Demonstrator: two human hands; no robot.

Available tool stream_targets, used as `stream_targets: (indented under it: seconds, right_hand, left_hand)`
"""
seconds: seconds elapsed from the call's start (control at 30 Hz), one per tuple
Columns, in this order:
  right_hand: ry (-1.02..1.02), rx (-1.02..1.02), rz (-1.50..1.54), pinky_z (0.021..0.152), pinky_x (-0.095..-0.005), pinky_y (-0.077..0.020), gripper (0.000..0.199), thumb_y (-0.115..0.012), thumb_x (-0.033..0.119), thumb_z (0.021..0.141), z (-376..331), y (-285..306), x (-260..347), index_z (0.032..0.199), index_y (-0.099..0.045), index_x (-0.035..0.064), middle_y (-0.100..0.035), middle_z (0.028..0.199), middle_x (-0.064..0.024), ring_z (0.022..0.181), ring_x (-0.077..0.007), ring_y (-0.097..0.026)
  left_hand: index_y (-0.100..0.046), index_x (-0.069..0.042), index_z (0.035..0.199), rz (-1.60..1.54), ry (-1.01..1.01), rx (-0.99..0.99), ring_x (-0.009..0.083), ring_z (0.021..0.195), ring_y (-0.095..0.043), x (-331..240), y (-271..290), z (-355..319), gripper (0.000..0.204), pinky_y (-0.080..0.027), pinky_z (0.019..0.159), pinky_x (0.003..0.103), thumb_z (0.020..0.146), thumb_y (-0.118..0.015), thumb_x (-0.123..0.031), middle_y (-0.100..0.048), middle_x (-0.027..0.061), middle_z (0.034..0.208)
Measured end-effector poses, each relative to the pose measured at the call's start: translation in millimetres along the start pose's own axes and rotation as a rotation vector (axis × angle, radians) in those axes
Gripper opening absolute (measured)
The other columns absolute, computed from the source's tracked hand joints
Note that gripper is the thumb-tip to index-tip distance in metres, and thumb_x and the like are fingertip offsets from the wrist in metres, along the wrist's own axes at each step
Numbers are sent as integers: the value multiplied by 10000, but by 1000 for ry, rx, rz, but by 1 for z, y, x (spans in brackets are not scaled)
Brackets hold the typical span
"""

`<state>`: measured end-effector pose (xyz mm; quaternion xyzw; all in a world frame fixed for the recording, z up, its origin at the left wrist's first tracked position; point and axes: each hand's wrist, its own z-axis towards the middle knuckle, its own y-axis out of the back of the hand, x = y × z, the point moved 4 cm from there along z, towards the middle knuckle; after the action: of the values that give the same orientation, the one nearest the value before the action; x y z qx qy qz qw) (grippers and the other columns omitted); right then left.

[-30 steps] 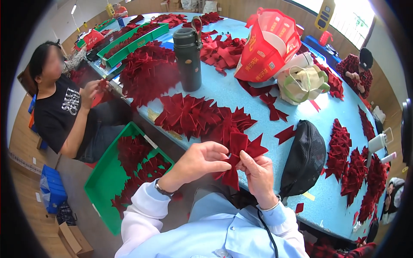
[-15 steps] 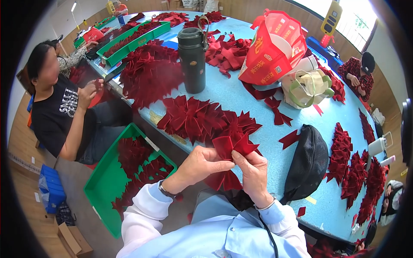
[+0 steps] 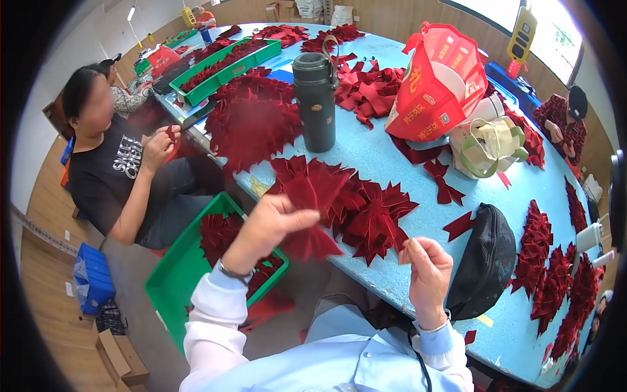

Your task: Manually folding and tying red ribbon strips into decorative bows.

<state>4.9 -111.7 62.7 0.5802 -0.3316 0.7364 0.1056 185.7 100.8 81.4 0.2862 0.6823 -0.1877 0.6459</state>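
My left hand (image 3: 264, 228) pinches a dark red velvet ribbon bow (image 3: 305, 243) at its middle, thumb in front and fingers partly hidden behind. The bow's lower end is smeared by motion. Behind it, a pile of similar red bows (image 3: 375, 212) lies along the near table edge. My right hand (image 3: 430, 277) is held apart to the right, its thumb and forefinger pressed together. A tiny pale bit may be between those fingertips, too small to name. Under my left forearm stands a green crate (image 3: 171, 277) with red bows in it.
A black mesh pouch (image 3: 482, 261), a dark green flask (image 3: 314, 108), a red paper bag (image 3: 434, 85) and a cream bag (image 3: 480, 150) stand on the blue table (image 3: 366, 140). More bow piles (image 3: 251, 121) surround them. A co-worker (image 3: 108, 163) sits at left, hands raised.
My hands have moved apart: the left went left and up with the bow, the right went right, off the bow. The view has shifted slightly.
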Motion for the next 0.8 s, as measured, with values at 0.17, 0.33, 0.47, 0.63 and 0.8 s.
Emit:
stream_targets:
  seconds: [0.17, 0.33, 0.47, 0.63, 0.8]
  right_hand:
    - [-96, 40, -30, 565, -237, -435, 108, -587, 54, 853, -24, 9, -4, 837, -637, -41, -607, 669, -71, 600, -120, -560]
    - [-155, 36, -39, 551, -241, -440, 110, -592, 50, 845, -41, 27, -2, 807, -639, -42, -605, 653, -73, 577, -120, -556]
    - [-184, 43, -19, 548, -244, -442, 111, -597, 49, 841, -48, 40, 1, 799, -640, -45, -607, 650, -76, 566, -123, -555]
    - [-203, 42, 10, 548, -242, -440, 107, -597, 38, 836, -62, 49, 12, 793, -640, -50, -607, 645, -77, 565, -122, -553]
    - [-237, 0, -170, 556, -222, -429, 96, -604, 41, 826, -79, 77, 36, 800, -647, -41, -609, 652, -57, 595, -100, -553]
  left_hand:
    - [-649, -16, 796, 96, 21, -56, 39, 602, -520, 7, 38, 59, 160, -391, 524, 184, 776, -716, -159, -612, -8, 690]
    - [-642, -38, 751, 46, 135, 17, 32, 559, -479, 0, 30, 94, 148, -356, 477, 196, 765, -728, -158, -580, -31, 655]
    - [-627, -51, 701, 107, 163, 35, 26, 527, -432, 8, 19, 110, 156, -324, 460, 201, 752, -736, -151, -561, -36, 637]
    - [-638, -9, 677, 661, 41, -85, 119, 529, -519, 10, 24, 106, 276, -402, 521, 296, 688, -754, -260, -554, 53, 557]
    - [-650, 32, 737, 739, -88, -106, 126, 542, -521, -22, -6, 87, 314, -418, 540, 304, 720, -710, -276, -565, 79, 571]
